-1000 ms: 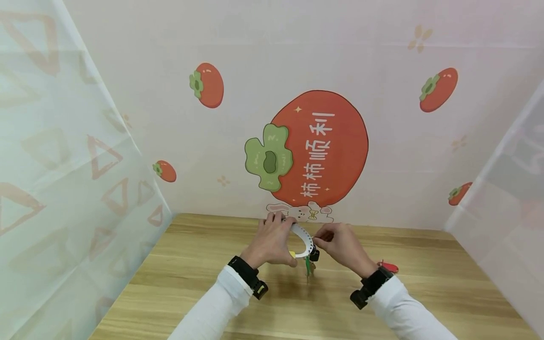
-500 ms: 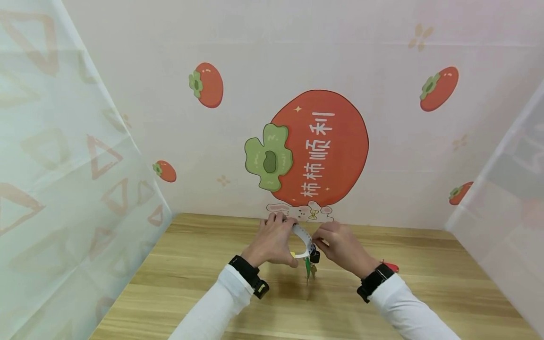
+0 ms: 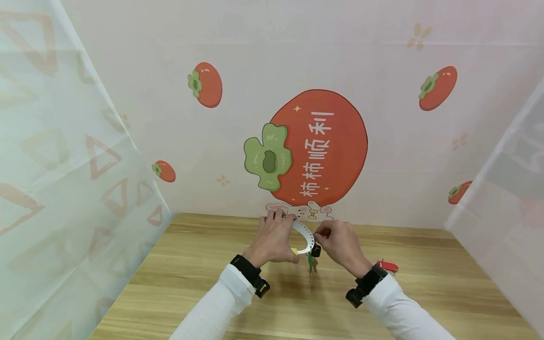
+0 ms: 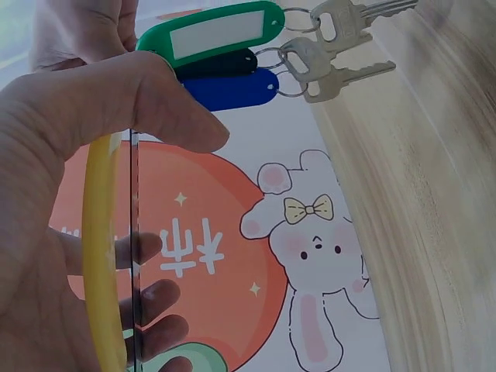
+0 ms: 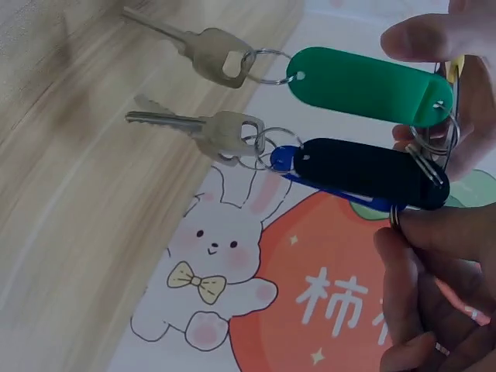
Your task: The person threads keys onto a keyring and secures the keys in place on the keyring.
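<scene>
Holding the white hoop [image 3: 310, 242] in your left grip [image 3: 273, 240] near the surface's back edge [image 3: 212, 218], you pinch a key ring [image 5: 395, 215] with your right grip [image 3: 341, 243].

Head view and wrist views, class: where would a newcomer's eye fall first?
Probably on the big red persimmon print on the back wall in the head view. Just below it there, the left hand grips a white curved piece. In the right wrist view, a green tag and a black tag with keys stand out near the right hand.
</scene>
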Motion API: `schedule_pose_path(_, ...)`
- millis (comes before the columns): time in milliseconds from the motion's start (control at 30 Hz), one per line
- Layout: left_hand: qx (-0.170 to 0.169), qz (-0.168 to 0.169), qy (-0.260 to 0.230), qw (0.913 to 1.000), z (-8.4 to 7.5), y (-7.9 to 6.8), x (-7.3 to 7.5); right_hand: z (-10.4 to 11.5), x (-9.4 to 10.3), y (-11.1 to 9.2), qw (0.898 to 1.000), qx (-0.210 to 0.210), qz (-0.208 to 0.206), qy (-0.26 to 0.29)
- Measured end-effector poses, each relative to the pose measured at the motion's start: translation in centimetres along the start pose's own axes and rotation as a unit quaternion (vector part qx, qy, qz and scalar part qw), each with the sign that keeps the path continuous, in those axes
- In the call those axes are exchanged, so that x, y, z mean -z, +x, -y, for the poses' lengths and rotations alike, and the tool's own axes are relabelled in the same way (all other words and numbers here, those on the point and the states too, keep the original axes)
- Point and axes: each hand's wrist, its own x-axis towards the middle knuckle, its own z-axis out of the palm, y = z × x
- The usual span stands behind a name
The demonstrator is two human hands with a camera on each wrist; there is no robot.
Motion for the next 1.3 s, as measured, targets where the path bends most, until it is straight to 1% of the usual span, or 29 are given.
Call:
schedule_pose_path(100,-0.003,0.003,-0.002,1.0,0.0,0.0,0.0,0.1,0.1,0.1,1.0,0.018,0.008,-0.002)
schedule_pose_path(133,-0.005,0.004,-0.005,1.0,0.1,0.0,0.1,0.0,0.1,0.1,0.999,0.032,0.01,-0.008)
schedule_pose_path(200,-0.009,0.01,-0.013,0.9998,0.1,0.0,0.1,-0.3,0.2,0.1,0.997,0.076,0.01,-0.026)
schedule_pose_path(267,-0.013,0.019,-0.019,0.9996,0.1,-0.1,0.2,-0.7,0.2,0.2,0.989,0.136,0.005,-0.051)
schedule_pose_path(333,-0.015,0.029,-0.023,0.9992,0.2,-0.1,0.2,-1.1,0.3,0.2,0.978,0.194,-0.004,-0.072)
schedule_pose_path(400,-0.015,0.035,-0.026,0.9989,0.2,-0.2,0.2,-1.4,0.3,0.2,0.97,0.229,-0.009,-0.075)
schedule_pose_path(433,-0.015,0.037,-0.027,0.9988,0.3,-0.2,0.2,-1.5,0.3,0.2,0.969,0.235,-0.008,-0.072)
schedule_pose_path(467,-0.015,0.037,-0.027,0.9988,0.3,-0.2,0.2,-1.5,0.3,0.2,0.971,0.229,-0.004,-0.065)
schedule_pose_path(533,-0.015,0.035,-0.028,0.9989,0.3,-0.2,0.2,-1.3,0.3,0.1,0.98,0.194,0.008,-0.044)
schedule_pose_path(633,-0.014,0.029,-0.025,0.9992,0.2,-0.1,0.3,-0.8,0.3,0.0,0.994,0.109,0.026,-0.022)
schedule_pose_path(700,-0.013,0.025,-0.021,0.9994,0.1,-0.1,0.3,-0.5,0.4,0.1,0.998,0.057,0.034,-0.013)
schedule_pose_path(767,-0.012,0.019,-0.018,0.9996,0.1,-0.1,0.3,-0.1,0.4,0.2,0.999,0.023,0.037,-0.008)
schedule_pose_path(833,-0.012,0.015,-0.015,0.9997,0.1,-0.1,0.3,0.1,0.4,0.3,0.999,0.012,0.038,-0.003)
schedule_pose_path(900,-0.014,0.012,-0.015,0.9997,0.0,-0.1,0.4,0.2,0.4,0.3,0.999,0.019,0.035,-0.003)
schedule_pose_path(967,-0.016,0.013,-0.015,0.9997,0.0,-0.1,0.4,0.1,0.4,0.3,0.998,0.051,0.028,-0.016)
schedule_pose_path(1033,-0.019,0.017,-0.015,0.9996,0.0,-0.1,0.4,-0.1,0.4,0.3,0.994,0.102,0.018,-0.043)
schedule_pose_path(1100,-0.021,0.022,-0.018,0.9994,0.0,-0.1,0.5,-0.4,0.4,0.3,0.984,0.162,0.004,-0.071)
schedule_pose_path(1167,-0.024,0.029,-0.021,0.9991,0.1,-0.2,0.5,-0.7,0.4,0.3,0.971,0.222,-0.01,-0.093)
schedule_pose_path(1200,-0.025,0.031,-0.024,0.9989,0.1,-0.2,0.5,-0.9,0.4,0.3,0.964,0.245,-0.016,-0.099)
schedule_pose_path(1267,-0.026,0.035,-0.029,0.9986,0.1,-0.2,0.4,-1.1,0.4,0.3,0.956,0.275,-0.022,-0.102)
schedule_pose_path(1300,-0.026,0.035,-0.03,0.9986,0.1,-0.2,0.4,-1.2,0.3,0.3,0.955,0.279,-0.023,-0.101)
